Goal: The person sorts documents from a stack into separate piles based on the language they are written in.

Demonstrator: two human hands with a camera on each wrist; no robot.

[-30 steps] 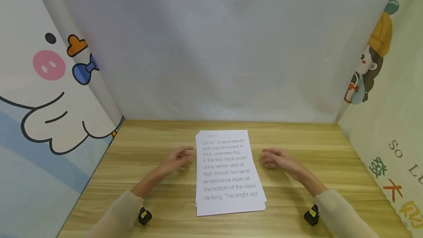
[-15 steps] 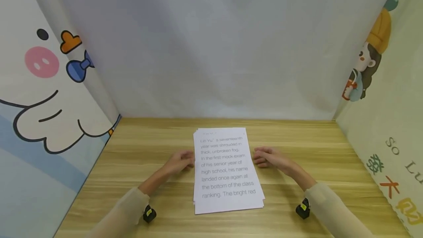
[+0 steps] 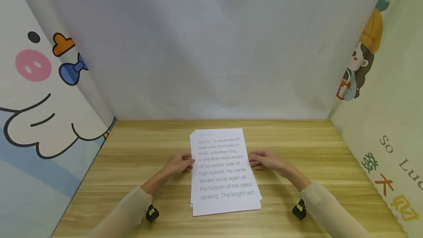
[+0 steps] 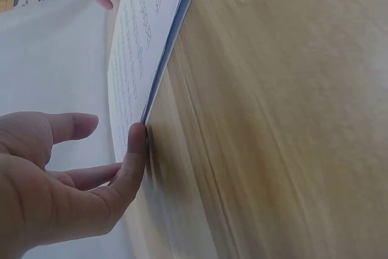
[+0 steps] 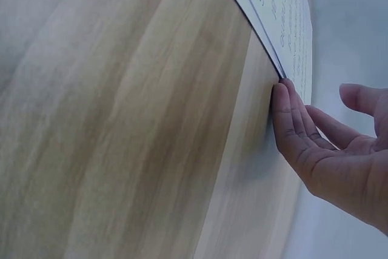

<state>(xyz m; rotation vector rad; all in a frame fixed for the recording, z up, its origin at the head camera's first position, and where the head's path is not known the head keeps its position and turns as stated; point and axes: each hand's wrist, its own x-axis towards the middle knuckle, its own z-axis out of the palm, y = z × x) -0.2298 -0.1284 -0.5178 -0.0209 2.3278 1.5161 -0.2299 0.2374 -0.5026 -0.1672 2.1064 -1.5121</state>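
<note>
A stack of printed paper sheets lies on the wooden table, its edges slightly uneven at the corners. My left hand is at the stack's left edge; in the left wrist view its fingertips touch the side of the sheets, with the thumb raised apart. On the opposite side my right hand has its fingertips right at the right edge of the sheets, and its thumb also stands off the paper. Neither hand is wrapped round the stack.
The wooden table runs back to a pale wall covering. Cartoon-printed panels stand on the left and right. A small black device hangs at the left cuff and another black device at the right cuff.
Both hands have moved inward from beside the stack to its left and right edges. The camera view has shifted slightly; the sheets look much the same.
</note>
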